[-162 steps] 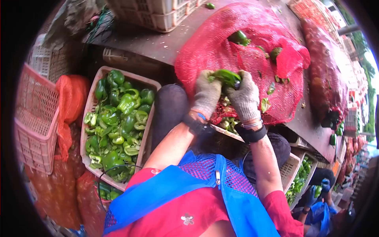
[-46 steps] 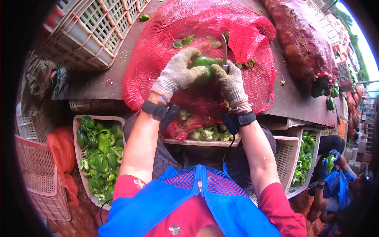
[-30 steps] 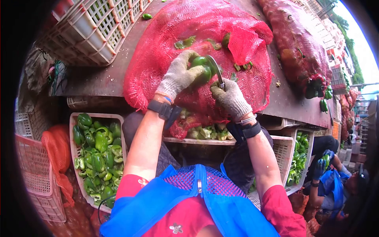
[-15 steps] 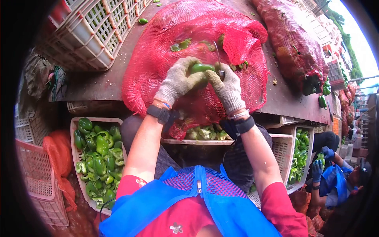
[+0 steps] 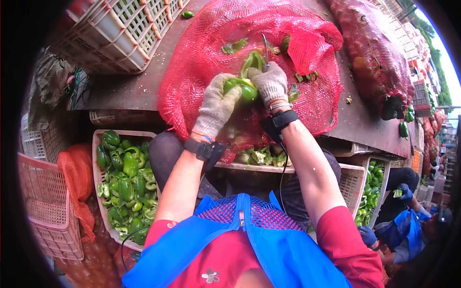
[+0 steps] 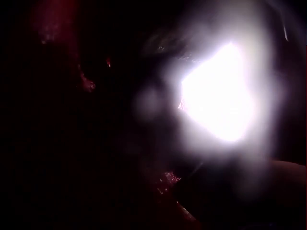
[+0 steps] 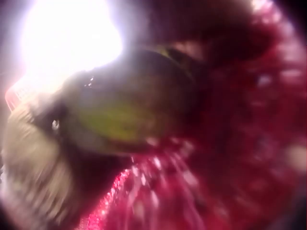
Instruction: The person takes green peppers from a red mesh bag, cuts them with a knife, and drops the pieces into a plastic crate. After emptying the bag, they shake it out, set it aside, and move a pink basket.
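The left hand (image 5: 216,103), in a pale work glove, grips a green pepper piece (image 5: 244,90) whose cut rim faces up. A second green piece (image 5: 253,62) stands up just behind it, against the gloved right hand (image 5: 270,84). That right hand holds a thin curved blade (image 5: 265,48), which rises above its fingers. Both hands are over a red mesh sack (image 5: 192,72). In the right wrist view a blurred green pepper (image 7: 124,105) lies beside a gloved hand (image 7: 36,167). Glare and darkness hide the left wrist view.
A crate of green peppers (image 5: 98,177) stands at left, near a pink crate (image 5: 48,201). A tall white crate (image 5: 110,43) is on the table (image 5: 120,93). Another full sack (image 5: 370,53) lies at right, above a pepper crate (image 5: 384,187) and a second person (image 5: 408,230).
The pepper has come apart into two visible pieces, where half a second ago one closed pepper was between the hands. The second person's hands have moved apart.
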